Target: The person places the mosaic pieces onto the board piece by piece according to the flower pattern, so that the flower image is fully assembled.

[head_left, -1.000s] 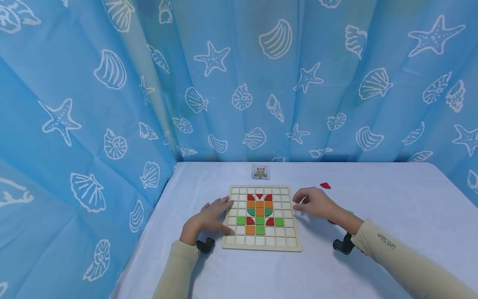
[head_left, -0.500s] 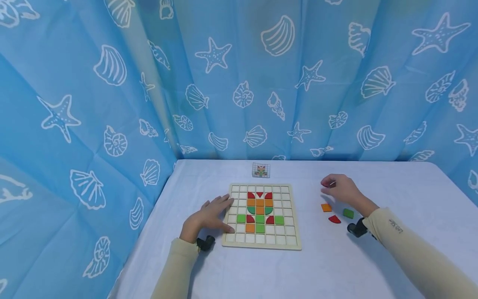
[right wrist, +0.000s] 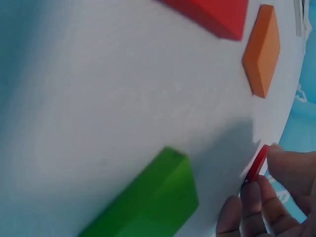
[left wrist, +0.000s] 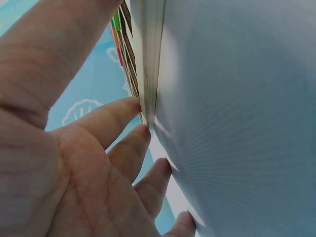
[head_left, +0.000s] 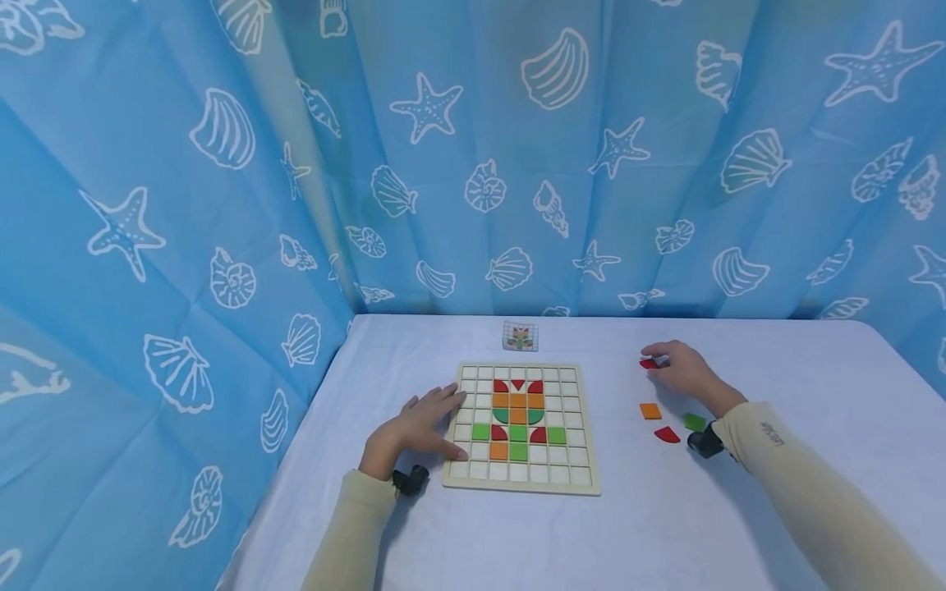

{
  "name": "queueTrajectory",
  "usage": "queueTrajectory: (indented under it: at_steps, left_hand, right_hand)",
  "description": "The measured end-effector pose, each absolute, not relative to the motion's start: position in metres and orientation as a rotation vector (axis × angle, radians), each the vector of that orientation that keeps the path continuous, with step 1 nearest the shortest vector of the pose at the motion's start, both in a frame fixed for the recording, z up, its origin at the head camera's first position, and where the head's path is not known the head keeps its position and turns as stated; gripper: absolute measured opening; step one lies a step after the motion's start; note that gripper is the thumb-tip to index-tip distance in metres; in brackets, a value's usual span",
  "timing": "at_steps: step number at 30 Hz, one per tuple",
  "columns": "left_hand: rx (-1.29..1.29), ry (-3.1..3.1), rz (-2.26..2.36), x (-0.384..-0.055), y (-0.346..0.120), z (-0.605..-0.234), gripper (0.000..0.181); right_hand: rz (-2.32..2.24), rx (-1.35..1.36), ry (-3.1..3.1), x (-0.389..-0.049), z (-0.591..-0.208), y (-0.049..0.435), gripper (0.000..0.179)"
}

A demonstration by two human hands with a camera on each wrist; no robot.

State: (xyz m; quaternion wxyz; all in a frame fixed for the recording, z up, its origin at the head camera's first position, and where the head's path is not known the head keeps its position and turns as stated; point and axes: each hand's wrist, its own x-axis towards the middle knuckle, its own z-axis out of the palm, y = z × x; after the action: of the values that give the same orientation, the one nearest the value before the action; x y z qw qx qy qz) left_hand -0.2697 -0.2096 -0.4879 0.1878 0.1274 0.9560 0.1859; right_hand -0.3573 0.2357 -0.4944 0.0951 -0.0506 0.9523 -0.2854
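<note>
My left hand (head_left: 417,428) rests against the left side of a pale wooden grid board (head_left: 521,489), thumb and fingers spread. The left wrist view shows the fingertips along the board's edge (left wrist: 150,54). Red, orange and green tiles form a flower-like pattern on the grid. To the right of the board, my right hand (head_left: 687,369) pinches a red tile (head_left: 648,364) at the table; in the right wrist view this red tile (right wrist: 257,163) sits between thumb and fingertips. Its full outline is partly covered.
Near the right wrist lie an orange square tile (head_left: 650,411), a red quarter-round tile (head_left: 668,435) and a green tile (head_left: 695,422). A small pattern card (head_left: 521,336) lies behind the board. A blue shell-print curtain (head_left: 473,164) borders the white table (head_left: 414,345).
My right hand has moved from the board's right edge to the red tile at the far right and taken it between its fingers. The left hand stays at the board.
</note>
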Motion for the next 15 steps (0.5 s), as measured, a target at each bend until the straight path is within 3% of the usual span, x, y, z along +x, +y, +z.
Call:
queueTrajectory:
  at_steps: [15]
  left_hand:
    - [0.360, 2.691, 0.512, -0.2703, -0.2092, -0.4889, 0.103]
  right_hand:
    - [-0.819, -0.074, 2.812, -0.3549, -0.4887, 0.2340, 0.041]
